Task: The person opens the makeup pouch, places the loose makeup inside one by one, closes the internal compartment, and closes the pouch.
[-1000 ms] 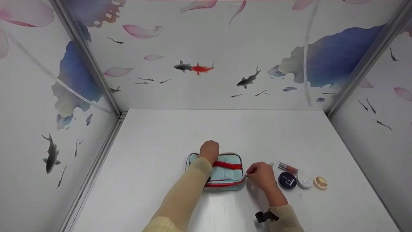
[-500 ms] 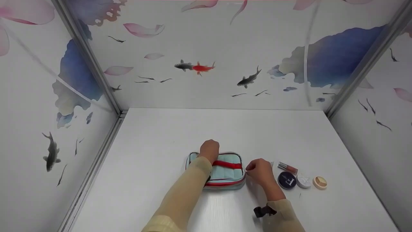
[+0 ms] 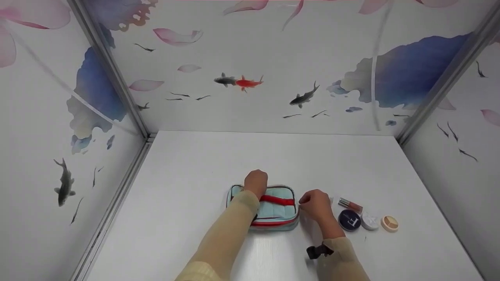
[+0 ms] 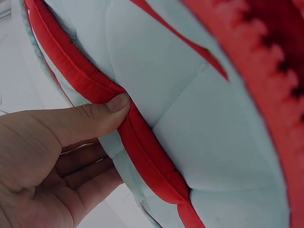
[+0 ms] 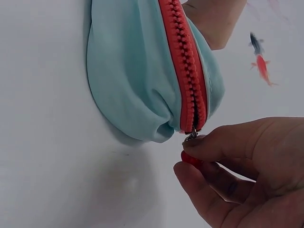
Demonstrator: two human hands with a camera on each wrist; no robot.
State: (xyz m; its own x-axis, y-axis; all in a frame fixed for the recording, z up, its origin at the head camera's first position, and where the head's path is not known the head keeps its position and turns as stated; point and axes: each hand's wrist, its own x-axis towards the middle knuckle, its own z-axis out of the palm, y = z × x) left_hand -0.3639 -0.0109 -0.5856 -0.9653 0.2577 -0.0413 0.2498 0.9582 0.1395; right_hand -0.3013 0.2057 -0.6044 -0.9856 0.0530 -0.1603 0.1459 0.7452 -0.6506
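Observation:
A light blue quilted cosmetic bag (image 3: 278, 212) with red trim lies on the table. My left hand (image 3: 256, 182) reaches over its top. In the left wrist view, the thumb of that hand (image 4: 52, 152) presses on the bag's red strap (image 4: 147, 152), the other fingers behind it. At the bag's right side is my right hand (image 3: 315, 207). Seen from the right wrist, this hand (image 5: 251, 166) pinches a red zipper pull (image 5: 191, 159) between thumb and fingers. The pull hangs from a metal slider at the end of the red zipper (image 5: 183, 52).
Right of my right hand lie a lip gloss tube (image 3: 350, 205), a dark blue round compact (image 3: 349, 220), a white round case (image 3: 369, 221) and a small cream-coloured round palette (image 3: 390, 223). Printed white walls (image 3: 250, 109) enclose the table (image 3: 187, 168) at the back and sides.
My right hand has edged slightly farther from me along the bag's right side with the zipper pull. My left hand stays in place on the bag.

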